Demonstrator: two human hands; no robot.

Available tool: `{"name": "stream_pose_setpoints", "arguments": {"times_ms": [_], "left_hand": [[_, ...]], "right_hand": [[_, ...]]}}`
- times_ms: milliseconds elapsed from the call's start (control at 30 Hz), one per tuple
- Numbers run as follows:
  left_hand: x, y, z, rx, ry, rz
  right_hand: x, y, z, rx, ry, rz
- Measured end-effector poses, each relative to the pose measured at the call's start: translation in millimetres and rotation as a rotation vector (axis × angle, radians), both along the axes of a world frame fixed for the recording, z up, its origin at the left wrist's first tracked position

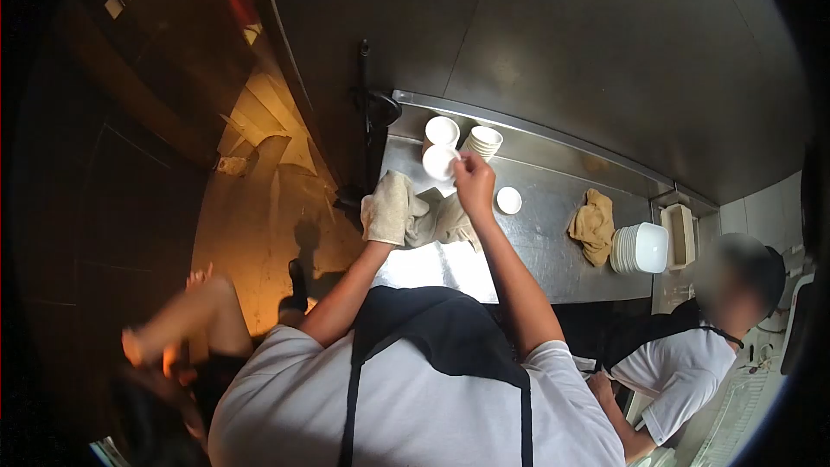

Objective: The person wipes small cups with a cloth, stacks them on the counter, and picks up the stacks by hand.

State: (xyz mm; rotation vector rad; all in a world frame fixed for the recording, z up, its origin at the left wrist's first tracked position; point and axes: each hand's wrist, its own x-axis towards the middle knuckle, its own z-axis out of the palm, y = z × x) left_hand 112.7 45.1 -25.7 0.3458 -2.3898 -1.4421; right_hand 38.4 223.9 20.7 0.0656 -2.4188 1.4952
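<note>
My right hand (475, 183) is closed, with thumb and fingers pinching the rim of a small white bowl (439, 163). A light grey towel (389, 209) covers my left hand (378, 247), which grips it from underneath; the fingers are hidden. Part of the towel trails over the metal counter toward my right forearm. Just beyond the held bowl stands another white bowl (443, 130), beside a stack of white bowls (485, 142). One more small bowl (509, 201) sits alone on the counter, right of my right hand.
Farther right on the steel counter (549, 246) lie a crumpled tan cloth (592, 227) and a stack of square white dishes (641, 247). A beige rectangular container (679, 235) is beyond them. A co-worker (692, 363) stands at right; another person (190, 329) is at lower left.
</note>
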Motion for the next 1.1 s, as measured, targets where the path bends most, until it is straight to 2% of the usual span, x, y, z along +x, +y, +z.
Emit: {"name": "stream_pose_setpoints", "arguments": {"times_ms": [67, 167, 200, 267, 300, 367, 400, 467, 533, 633, 733, 833, 933, 1033, 1100], "left_hand": [[1.3, -2.6, -4.0, 0.032, -0.029, 0.034], [7.5, 0.1, -1.4, 0.021, -0.133, 0.079], [6.4, -1.8, 1.4, -0.002, -0.227, 0.051], [1.2, -6.7, 6.4, -0.046, -0.419, -0.015], [-2.6, -8.0, 0.2, 0.006, -0.379, -0.025], [-7.7, -9.9, -21.7, 0.115, -0.304, -0.042], [-5.5, -7.8, -33.1, 0.375, -0.198, -0.079], [-3.6, -13.8, -29.7, 0.166, -0.167, -0.108], [1.7, -8.6, 9.6, 0.281, -0.29, -0.075], [5.1, 2.8, 20.5, 0.26, -0.25, -0.083], [3.1, 14.5, 36.9, 0.346, -0.273, -0.113], [-4.7, 21.8, -2.4, 0.486, -0.227, -0.138], [-6.7, 23.1, -10.5, 0.286, -0.184, -0.241], [-5.8, 36.9, 2.2, 0.908, -0.233, -0.168], [-3.1, 36.2, 20.7, 0.922, -0.272, -0.134]], "right_hand": [[-26.1, 2.0, 4.0, -0.034, -0.094, -0.068], [-53.2, -1.9, 10.6, -0.22, -0.247, -0.044], [-54.8, -1.9, 12.0, -0.3, -0.255, -0.011], [-50.0, 6.5, 13.6, -0.261, -0.196, -0.036], [-46.9, 14.4, 11.9, -0.238, -0.168, -0.05], [-29.8, 39.5, 9.0, 0.048, -0.073, -0.123], [-17.8, 52.6, 1.8, 0.226, -0.006, -0.173], [6.9, 80.8, -4.9, 0.522, 0.091, -0.241], [24.6, 112.5, -31.7, 0.762, 0.151, -0.281], [50.0, 146.6, -67.2, 0.929, 0.035, -0.136], [74.6, 153.0, -67.1, 0.899, 0.114, -0.057], [101.8, 150.0, -63.1, 0.862, 0.118, 0.013], [128.3, 139.1, -47.4, 0.773, 0.133, 0.055], [149.2, 132.6, -36.2, 0.773, 0.147, 0.068], [161.3, 129.2, -32.1, 0.742, 0.165, 0.04]]}}
